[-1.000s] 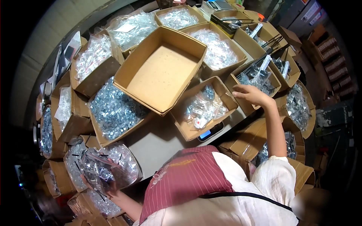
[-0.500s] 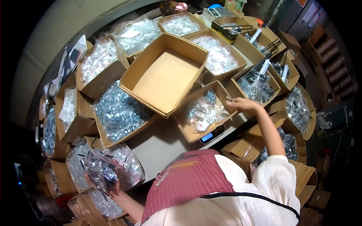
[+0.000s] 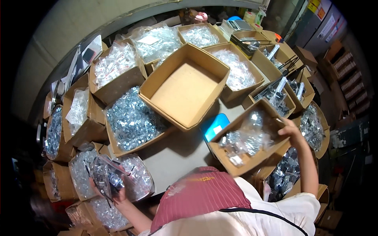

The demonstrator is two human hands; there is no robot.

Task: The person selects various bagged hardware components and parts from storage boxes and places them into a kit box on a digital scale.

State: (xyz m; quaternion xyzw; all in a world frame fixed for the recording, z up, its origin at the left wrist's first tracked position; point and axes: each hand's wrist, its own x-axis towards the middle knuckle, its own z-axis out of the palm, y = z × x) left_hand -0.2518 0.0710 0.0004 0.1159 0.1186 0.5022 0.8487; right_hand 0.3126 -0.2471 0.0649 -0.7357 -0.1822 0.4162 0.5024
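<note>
Two hands busy: right hand (image 3: 293, 133) grips the tilted box (image 3: 246, 143) (packets could slide out), left hand (image 3: 112, 188) clutches a slippery bag (image 3: 104, 177).

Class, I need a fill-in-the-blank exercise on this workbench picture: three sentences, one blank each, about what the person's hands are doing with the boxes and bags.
1. The right hand grips the rim of a tilted cardboard ____ of small bagged parts.
2. The left hand holds a clear plastic ____ of metal parts.
3. The big box in the middle is ____.

Missing words: box; bag; empty
</note>
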